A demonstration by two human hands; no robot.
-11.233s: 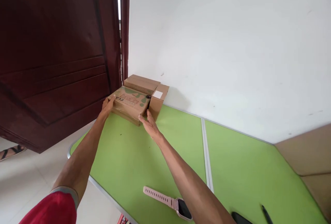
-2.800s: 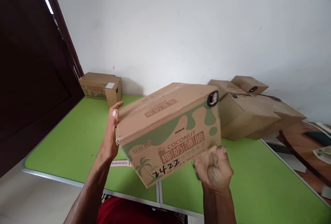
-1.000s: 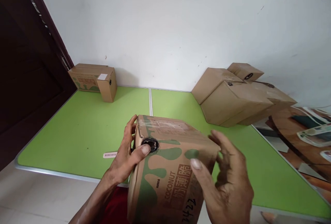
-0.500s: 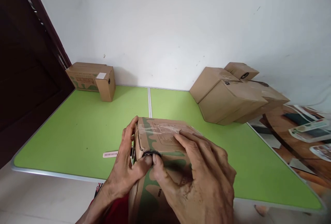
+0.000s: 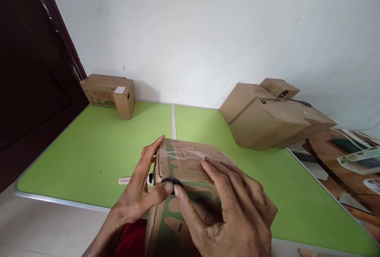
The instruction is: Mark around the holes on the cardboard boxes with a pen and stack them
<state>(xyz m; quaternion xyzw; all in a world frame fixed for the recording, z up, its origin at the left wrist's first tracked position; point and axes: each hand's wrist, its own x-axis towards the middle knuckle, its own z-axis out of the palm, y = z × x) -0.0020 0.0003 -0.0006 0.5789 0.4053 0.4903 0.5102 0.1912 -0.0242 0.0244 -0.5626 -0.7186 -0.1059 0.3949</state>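
Note:
A brown cardboard box (image 5: 194, 160) with green splash print and clear tape on its top stands tilted at the table's near edge. My left hand (image 5: 142, 189) grips its left end, fingers round the far corner and thumb on the near top edge. Over the top and near side lies my right hand (image 5: 234, 205), fingers bent on the top, its thumb beside the left one. Both thumbs press at a black strip (image 5: 172, 180) along that edge, which they partly cover. Behind my left hand a watch with a pale pink strap (image 5: 124, 180) is partly hidden.
The green folding table (image 5: 83, 154) has a metal rim and a centre seam. A printed carton (image 5: 102, 90) and a small box (image 5: 124, 102) stand at the back left. Several brown boxes (image 5: 264, 118) are piled at the back right, beside a round wooden table (image 5: 326, 150).
The view has shifted slightly, so the table and boxes sit a little lower and to the right. Both thumbs stay at the black strip, and my right thumb sits slightly lower on the edge.

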